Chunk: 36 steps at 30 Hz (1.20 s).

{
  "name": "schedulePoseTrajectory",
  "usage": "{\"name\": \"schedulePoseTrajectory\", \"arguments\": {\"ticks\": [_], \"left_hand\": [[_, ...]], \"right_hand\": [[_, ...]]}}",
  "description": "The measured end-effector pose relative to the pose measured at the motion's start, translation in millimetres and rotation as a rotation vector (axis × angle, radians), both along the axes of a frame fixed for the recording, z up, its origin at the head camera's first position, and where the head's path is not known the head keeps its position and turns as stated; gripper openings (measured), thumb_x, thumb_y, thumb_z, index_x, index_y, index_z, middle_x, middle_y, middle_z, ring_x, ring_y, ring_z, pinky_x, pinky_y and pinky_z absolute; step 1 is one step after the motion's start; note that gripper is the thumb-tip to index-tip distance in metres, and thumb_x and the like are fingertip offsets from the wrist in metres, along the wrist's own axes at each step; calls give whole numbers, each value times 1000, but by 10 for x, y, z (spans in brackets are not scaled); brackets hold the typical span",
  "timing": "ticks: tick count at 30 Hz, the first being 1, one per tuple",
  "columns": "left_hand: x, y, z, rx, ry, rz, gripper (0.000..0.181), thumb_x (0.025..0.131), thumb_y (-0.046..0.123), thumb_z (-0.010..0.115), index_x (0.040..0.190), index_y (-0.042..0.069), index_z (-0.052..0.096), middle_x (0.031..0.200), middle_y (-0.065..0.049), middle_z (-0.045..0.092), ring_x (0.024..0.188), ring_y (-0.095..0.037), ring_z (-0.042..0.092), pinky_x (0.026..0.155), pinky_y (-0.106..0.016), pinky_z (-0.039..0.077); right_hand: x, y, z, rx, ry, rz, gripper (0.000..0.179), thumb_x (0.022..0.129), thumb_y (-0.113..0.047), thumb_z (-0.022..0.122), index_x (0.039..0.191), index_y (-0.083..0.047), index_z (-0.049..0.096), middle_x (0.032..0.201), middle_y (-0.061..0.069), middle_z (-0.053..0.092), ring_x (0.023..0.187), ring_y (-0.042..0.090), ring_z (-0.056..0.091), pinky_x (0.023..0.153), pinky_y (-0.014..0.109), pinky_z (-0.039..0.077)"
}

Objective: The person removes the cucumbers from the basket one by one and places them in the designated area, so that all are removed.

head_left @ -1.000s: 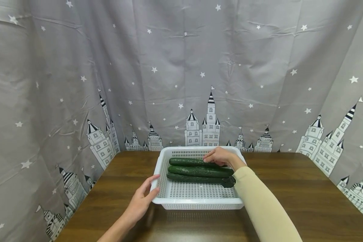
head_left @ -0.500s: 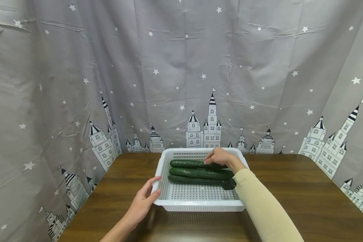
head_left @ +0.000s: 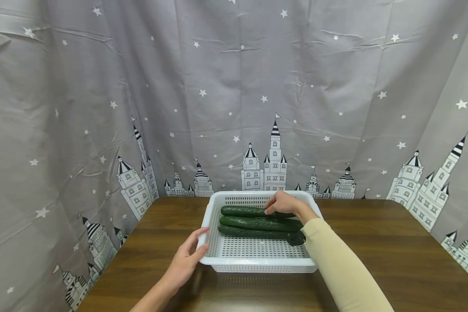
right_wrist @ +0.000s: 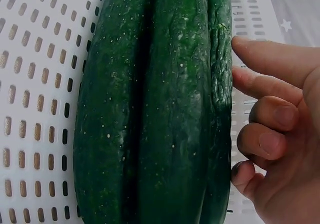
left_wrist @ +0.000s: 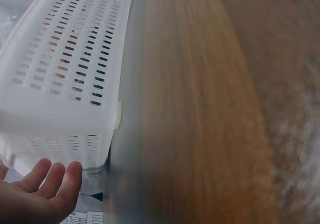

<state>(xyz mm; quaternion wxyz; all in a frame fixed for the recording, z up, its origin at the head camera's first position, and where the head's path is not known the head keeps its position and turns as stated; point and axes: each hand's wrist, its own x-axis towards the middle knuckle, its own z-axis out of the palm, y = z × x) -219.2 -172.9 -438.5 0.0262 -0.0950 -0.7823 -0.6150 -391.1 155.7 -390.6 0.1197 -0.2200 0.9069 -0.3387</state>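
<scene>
Three long dark green cucumbers lie side by side in a white perforated plastic basket (head_left: 257, 261): a far one (head_left: 242, 211), a middle one (head_left: 257, 223) and a near one (head_left: 253, 232). My right hand (head_left: 284, 203) is over the far cucumber's right part and hides some of it. In the right wrist view its thumb and forefinger tips meet that cucumber (right_wrist: 220, 83), with the other fingers curled. My left hand (head_left: 185, 260) is at the basket's left wall, its thumb and fingertips by the rim. The left wrist view shows its fingers (left_wrist: 52, 181) extended beside the basket.
The basket stands on a brown wooden table (head_left: 374, 251) close to its far edge. Behind hangs a grey curtain (head_left: 218, 65) printed with stars and castles, which also runs along the left side. The right sleeve (head_left: 339, 264) crosses the basket's right rim.
The scene has shifted slightly right and down in the head view. Both hands keep their places at the basket and the far cucumber, and the cucumbers lie in the same order.
</scene>
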Motion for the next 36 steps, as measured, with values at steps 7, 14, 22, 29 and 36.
{"name": "schedulePoseTrajectory", "arguments": {"ticks": [7,14,22,29,36], "left_hand": [[-7,4,-9,-10,8,3,45,101,17,60,145,17,51,144,-19,54,127,-30,53,90,-26,48],[-13,5,-3,-46,-1,21,44,101,19,60,145,20,51,146,-18,53,127,-29,53,92,-31,47],[-13,-5,-16,-46,18,15,44,101,19,60,145,20,51,146,-17,53,129,-27,52,92,-28,46],[-4,1,-19,-40,24,16,44,101,18,60,144,20,51,144,-18,56,127,-26,53,92,-27,46],[-16,-12,-27,-62,15,18,44,102,18,59,145,21,50,148,-16,52,134,-28,48,97,-31,44]], "right_hand": [[-8,2,-12,10,27,8,23,89,-15,74,108,-3,77,116,12,74,99,19,64,91,41,52],[14,-1,10,33,40,15,23,89,-15,74,109,-5,77,118,11,74,108,24,67,86,35,50],[19,23,9,12,39,22,24,91,-17,73,112,-6,77,121,11,73,108,26,68,93,43,53],[31,24,22,0,34,30,23,91,-17,72,111,-5,77,113,11,75,88,16,69,81,35,51],[11,32,12,-7,55,34,20,89,-16,73,105,-6,79,107,8,77,88,16,68,83,38,53]]}}
